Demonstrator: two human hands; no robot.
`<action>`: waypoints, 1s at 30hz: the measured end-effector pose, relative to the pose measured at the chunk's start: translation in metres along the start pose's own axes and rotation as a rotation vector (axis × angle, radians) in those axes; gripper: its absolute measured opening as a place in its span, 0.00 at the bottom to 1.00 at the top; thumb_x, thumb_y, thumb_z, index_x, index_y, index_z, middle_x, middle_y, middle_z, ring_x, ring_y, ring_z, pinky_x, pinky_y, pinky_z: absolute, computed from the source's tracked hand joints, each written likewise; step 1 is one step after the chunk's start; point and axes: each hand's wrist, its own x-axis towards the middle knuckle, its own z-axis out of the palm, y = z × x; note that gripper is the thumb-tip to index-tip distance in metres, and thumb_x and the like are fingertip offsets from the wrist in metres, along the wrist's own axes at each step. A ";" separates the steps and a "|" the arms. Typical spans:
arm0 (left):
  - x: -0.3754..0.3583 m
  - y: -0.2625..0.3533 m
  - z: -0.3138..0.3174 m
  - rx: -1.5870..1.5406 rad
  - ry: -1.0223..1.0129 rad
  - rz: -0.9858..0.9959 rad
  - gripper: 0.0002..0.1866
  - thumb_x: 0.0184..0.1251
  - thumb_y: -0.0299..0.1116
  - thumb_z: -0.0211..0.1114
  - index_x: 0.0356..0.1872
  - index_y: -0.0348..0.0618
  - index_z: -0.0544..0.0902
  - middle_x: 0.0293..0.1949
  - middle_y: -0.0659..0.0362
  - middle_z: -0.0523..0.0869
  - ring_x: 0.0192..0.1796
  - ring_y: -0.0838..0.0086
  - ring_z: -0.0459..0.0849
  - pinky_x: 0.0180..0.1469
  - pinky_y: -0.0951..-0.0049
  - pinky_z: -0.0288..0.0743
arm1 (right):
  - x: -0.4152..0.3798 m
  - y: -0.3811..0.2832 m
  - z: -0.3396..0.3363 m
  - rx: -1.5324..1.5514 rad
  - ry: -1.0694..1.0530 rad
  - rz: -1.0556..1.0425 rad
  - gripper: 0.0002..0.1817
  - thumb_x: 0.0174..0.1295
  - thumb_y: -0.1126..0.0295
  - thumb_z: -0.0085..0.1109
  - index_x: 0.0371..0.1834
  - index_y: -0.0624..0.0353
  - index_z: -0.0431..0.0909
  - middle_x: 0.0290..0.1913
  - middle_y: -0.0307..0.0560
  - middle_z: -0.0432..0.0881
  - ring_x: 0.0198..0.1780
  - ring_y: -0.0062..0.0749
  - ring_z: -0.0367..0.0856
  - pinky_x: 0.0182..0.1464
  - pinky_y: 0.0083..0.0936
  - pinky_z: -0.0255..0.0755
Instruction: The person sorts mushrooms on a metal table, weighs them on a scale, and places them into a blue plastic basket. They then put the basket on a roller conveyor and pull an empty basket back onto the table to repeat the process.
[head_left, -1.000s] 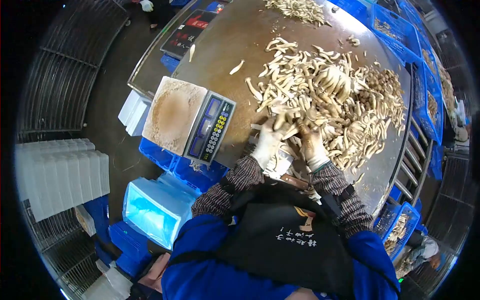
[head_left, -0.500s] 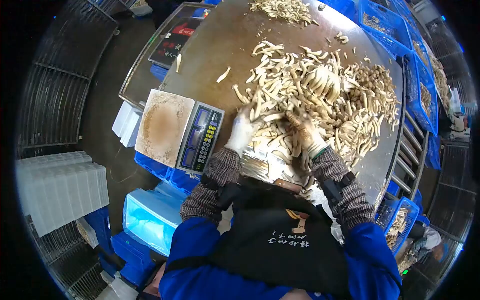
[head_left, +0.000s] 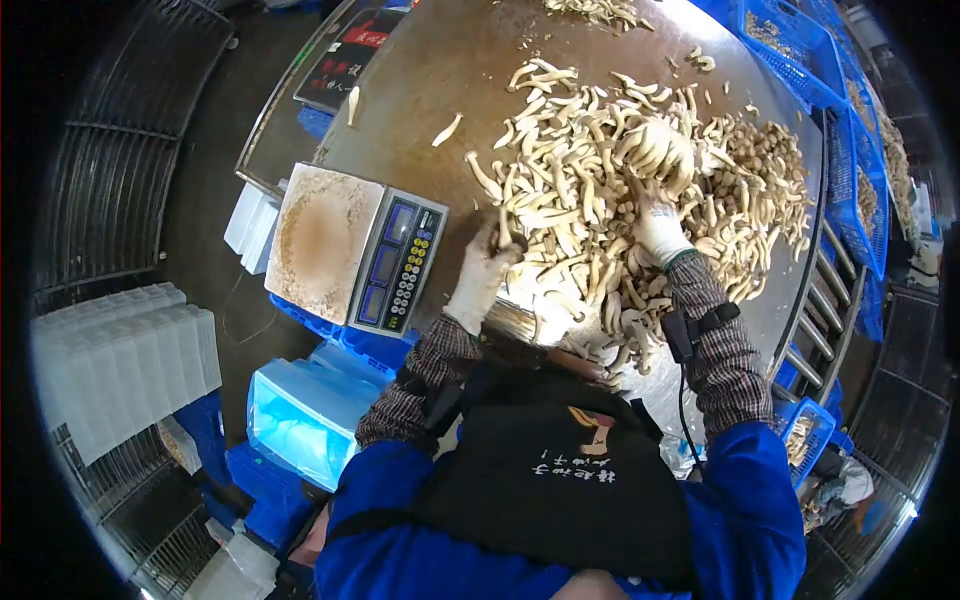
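My gloved left hand is closed around a single pale mushroom, at the near left edge of the heap. My gloved right hand reaches farther into the pile, its fingers curled against the near side of a joined mushroom cluster; the fingertips are partly hidden by it. Loose long-stemmed mushrooms spread across the metal table around both hands. Close to my apron lies a brown handle, beside short mushroom pieces.
A digital scale with a dusty plate stands left of the pile. Blue crates of mushrooms line the right side beyond metal rollers. A lined blue bin and stacked white boxes stand at lower left.
My right hand has moved forward and right from the near pile to the mushroom cluster, which is now tilted. My left hand has drawn slightly back toward me, holding a mushroom.
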 end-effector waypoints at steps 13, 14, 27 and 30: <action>0.017 -0.004 0.084 -0.093 -0.314 -0.095 0.41 0.58 0.21 0.72 0.72 0.38 0.60 0.63 0.57 0.73 0.56 0.75 0.77 0.58 0.75 0.74 | -0.043 -0.027 -0.045 0.331 -0.121 -0.308 0.21 0.64 0.73 0.55 0.62 0.59 0.72 0.55 0.58 0.78 0.54 0.45 0.80 0.55 0.36 0.77; 0.017 -0.005 0.088 -0.159 -0.337 -0.034 0.40 0.58 0.23 0.72 0.71 0.36 0.61 0.63 0.56 0.73 0.59 0.74 0.76 0.61 0.74 0.72 | -0.040 -0.027 -0.029 0.322 0.019 -0.379 0.24 0.62 0.75 0.54 0.64 0.57 0.70 0.58 0.59 0.76 0.56 0.49 0.78 0.59 0.37 0.73; 0.006 0.008 0.064 -0.538 -0.454 -0.432 0.32 0.66 0.25 0.63 0.71 0.43 0.62 0.62 0.54 0.75 0.63 0.65 0.76 0.64 0.57 0.76 | -0.059 -0.067 -0.008 1.279 -0.048 0.068 0.22 0.61 0.70 0.55 0.60 0.60 0.73 0.52 0.58 0.81 0.55 0.46 0.79 0.60 0.35 0.70; -0.009 0.026 0.089 -0.803 -0.319 -0.283 0.30 0.67 0.26 0.63 0.69 0.42 0.64 0.60 0.55 0.76 0.61 0.66 0.79 0.63 0.60 0.77 | -0.049 -0.091 -0.032 1.098 0.395 0.284 0.23 0.67 0.60 0.57 0.60 0.65 0.72 0.49 0.59 0.82 0.50 0.38 0.81 0.52 0.30 0.75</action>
